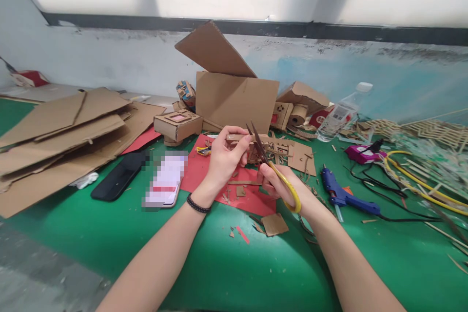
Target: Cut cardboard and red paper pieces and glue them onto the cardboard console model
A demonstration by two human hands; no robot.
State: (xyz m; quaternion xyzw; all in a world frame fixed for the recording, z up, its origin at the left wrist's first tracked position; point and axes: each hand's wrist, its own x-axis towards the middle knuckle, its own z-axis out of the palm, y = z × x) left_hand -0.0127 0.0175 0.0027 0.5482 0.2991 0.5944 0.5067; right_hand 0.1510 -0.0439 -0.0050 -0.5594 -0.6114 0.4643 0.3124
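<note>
My left hand is closed on a small brown cardboard piece, pinched between thumb and fingers. Yellow-handled scissors are in my right hand, their dark blades slightly apart and pointing up and away beside the piece. Part of the cardboard is hidden by my fingers. Below both hands lies red paper strewn with brown cardboard scraps. A square cardboard scrap rests nearer to me on the green table.
Stacked cardboard sheets, a black phone and a lit phone lie left. A small cardboard box and large panels stand behind. Right are a blue glue gun, its cord, a plastic bottle and thin sticks.
</note>
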